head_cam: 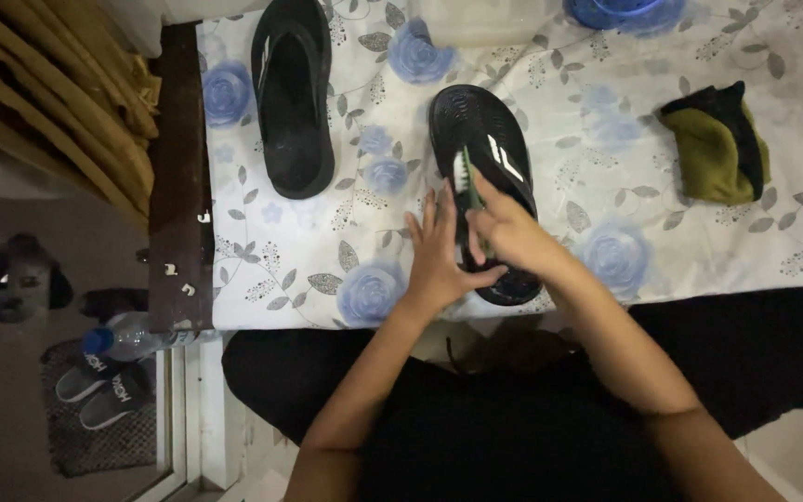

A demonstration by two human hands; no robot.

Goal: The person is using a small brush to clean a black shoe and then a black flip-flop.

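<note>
A green-handled brush is gripped in the closed fingers of the right hand, bristles on a black slipper lying on the floral cloth. The slipper's near end is steadied by the left hand, fingers spread flat.

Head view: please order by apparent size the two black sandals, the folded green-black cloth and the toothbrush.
1. The two sandals look about alike: far sandal, near sandal, partly hidden by the hands.
2. Cloth.
3. Toothbrush.
</note>
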